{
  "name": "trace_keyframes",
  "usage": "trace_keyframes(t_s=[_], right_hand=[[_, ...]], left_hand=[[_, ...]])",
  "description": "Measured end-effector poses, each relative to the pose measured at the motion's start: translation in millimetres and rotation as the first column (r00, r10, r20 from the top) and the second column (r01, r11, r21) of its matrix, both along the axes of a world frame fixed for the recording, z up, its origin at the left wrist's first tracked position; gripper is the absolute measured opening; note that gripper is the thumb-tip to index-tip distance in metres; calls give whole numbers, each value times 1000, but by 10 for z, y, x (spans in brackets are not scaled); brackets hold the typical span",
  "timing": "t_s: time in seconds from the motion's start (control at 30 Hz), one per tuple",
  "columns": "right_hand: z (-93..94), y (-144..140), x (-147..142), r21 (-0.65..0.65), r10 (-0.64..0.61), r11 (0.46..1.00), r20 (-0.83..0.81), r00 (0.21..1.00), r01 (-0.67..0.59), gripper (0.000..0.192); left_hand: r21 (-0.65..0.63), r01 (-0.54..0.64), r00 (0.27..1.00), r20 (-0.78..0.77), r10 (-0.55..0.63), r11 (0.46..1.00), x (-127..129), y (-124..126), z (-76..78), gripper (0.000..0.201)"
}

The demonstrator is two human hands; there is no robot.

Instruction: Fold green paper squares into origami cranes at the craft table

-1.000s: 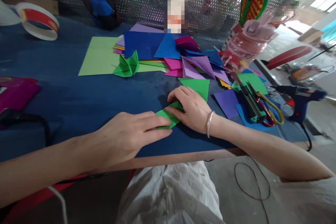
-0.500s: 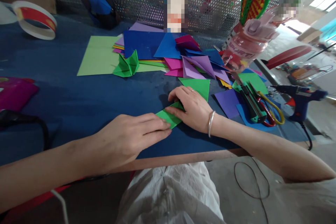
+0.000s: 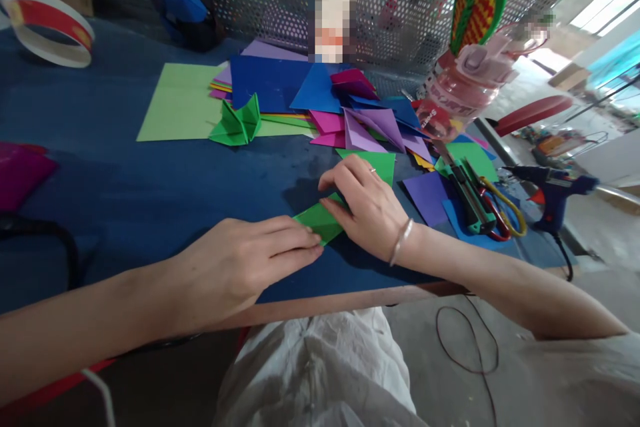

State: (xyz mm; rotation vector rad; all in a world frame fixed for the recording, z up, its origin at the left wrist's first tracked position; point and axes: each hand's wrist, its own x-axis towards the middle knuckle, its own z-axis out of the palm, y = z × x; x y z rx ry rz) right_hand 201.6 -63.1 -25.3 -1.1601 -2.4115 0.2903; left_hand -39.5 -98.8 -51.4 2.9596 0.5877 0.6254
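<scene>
A folded strip of green paper [image 3: 323, 221] lies on the blue tabletop near its front edge. My left hand [image 3: 250, 257] presses the strip's left end with its fingers held together. Over the right end, my right hand [image 3: 367, 210] has its thumb on the paper and its other fingers curled; part of the strip is hidden under it. Just beyond the right hand lies a flat green paper sheet [image 3: 377, 165]. A folded green paper piece [image 3: 239, 121] with raised points stands farther back on the left.
Coloured paper [image 3: 270, 80] is piled at the back. To the right are a purple sheet [image 3: 425, 198], a utility knife [image 3: 470, 197], scissors [image 3: 510, 210] and a blue glue gun [image 3: 553, 190]. A pink bottle [image 3: 463, 90] stands behind them. A tape roll [image 3: 50, 27] sits far left.
My right hand's fingers have lifted and opened slightly from the green strip, showing more of it. My left hand stays on its end. The whole view has shifted a little.
</scene>
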Motion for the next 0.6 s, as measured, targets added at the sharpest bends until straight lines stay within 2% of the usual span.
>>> trace_keyframes(t_s=[0.03, 0.1, 0.2, 0.4, 0.6], right_hand=[[44, -38, 17, -47, 35, 998, -19, 999, -36, 9], [136, -100, 42, -250, 97, 963, -11, 995, -96, 7], [257, -115, 30, -415, 95, 909, 94, 991, -48, 11], [432, 61, -131, -518, 124, 852, 345, 930, 78, 9], [504, 173, -195, -535, 178, 841, 424, 888, 87, 10]], left_hand=[[4, 1, 1000, 10, -1, 1000, -4, 1, -16, 51], [10, 12, 999, 33, -12, 1000, -5, 5, -35, 50], [-8, 15, 999, 44, -15, 1000, 3, 10, -27, 49], [-68, 11, 997, 80, -5, 998, 19, 3, 66, 45], [-37, -14, 999, 48, 16, 999, 18, -7, 71, 49]])
